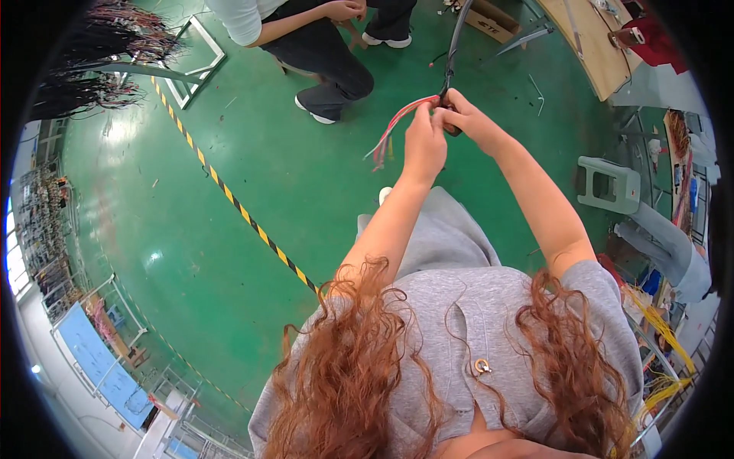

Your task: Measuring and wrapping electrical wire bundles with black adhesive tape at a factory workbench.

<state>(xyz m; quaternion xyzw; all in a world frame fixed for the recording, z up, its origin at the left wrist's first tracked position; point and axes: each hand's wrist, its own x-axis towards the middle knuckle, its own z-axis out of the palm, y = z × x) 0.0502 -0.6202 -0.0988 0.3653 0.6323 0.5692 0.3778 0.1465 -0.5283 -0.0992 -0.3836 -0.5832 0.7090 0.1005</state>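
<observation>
Above the green floor (252, 153), the left hand (425, 138) has its grip pinched closed on a fan of red and pale wires (390, 130). Just beyond, touching it, the right hand (462, 115) closes on the black cable bundle (453, 46), which rises away.
</observation>
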